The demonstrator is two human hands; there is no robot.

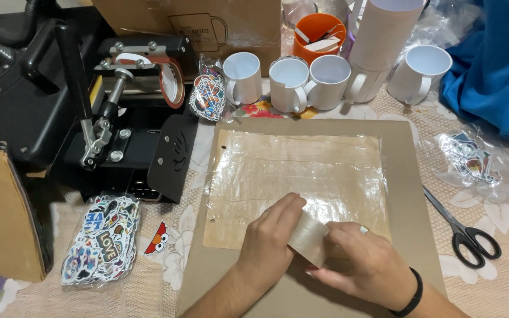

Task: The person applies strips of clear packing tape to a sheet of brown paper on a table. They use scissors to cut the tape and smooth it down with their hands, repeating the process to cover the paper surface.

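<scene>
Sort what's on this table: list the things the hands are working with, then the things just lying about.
In use:
left hand
right hand
roll of clear tape, held by both
taped brown sheet
cardboard board beneath it

Lying about:
scissors
white mugs
orange cup
black mug press
sticker bags
blue cloth

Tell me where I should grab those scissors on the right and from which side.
Take the scissors by the black loop handles, which lie at the near end toward you, clear of the cardboard sheet. Come from the near right. The blades point away up-left, toward the sheet's edge, so reaching from that side would meet the tips first.
</scene>
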